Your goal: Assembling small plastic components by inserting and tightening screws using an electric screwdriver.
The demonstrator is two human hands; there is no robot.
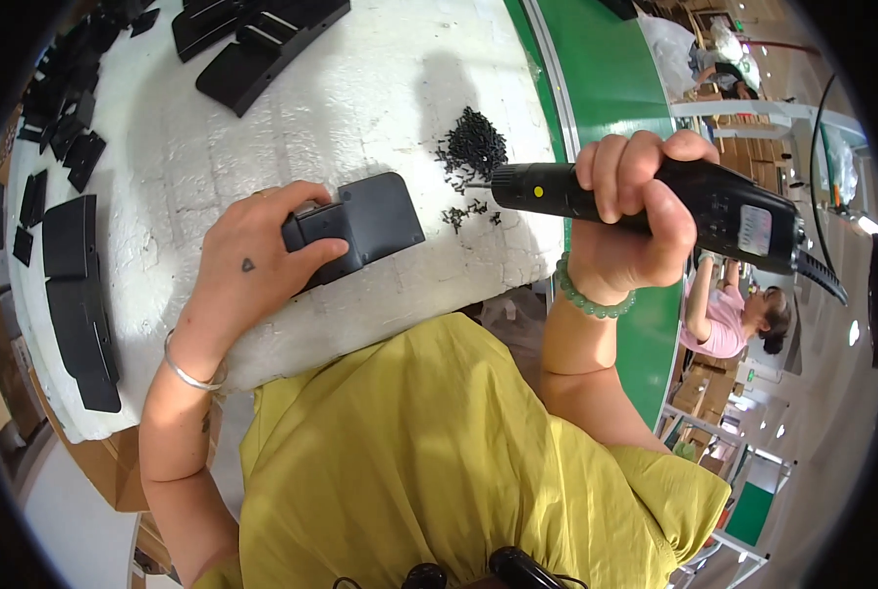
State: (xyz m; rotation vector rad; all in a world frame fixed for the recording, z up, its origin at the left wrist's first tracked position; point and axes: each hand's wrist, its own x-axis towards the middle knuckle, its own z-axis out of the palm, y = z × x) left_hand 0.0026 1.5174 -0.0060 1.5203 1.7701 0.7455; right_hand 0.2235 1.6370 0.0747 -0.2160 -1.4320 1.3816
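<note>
My left hand (262, 240) is closed around one end of a black plastic part (384, 218), thumb and fingers gripping its stepped block. The part's flat, round-cornered plate points right, just above the white foam-covered surface or resting on it; I cannot tell which. In my right hand (640, 196) is a black electric screwdriver (557, 190), held level with its bit toward the left. The bit's tip is at the lower edge of a heap of small black screws (474, 140). A smaller scatter of loose screws (466, 213) lies just below that heap.
Long black plastic parts (79, 294) lie along the left edge, with smaller black pieces (71, 137) piled beyond. More black parts (262, 49) sit at the far side. A green surface (606, 79) borders the foam on the right. Another person in pink (721, 319) is farther off.
</note>
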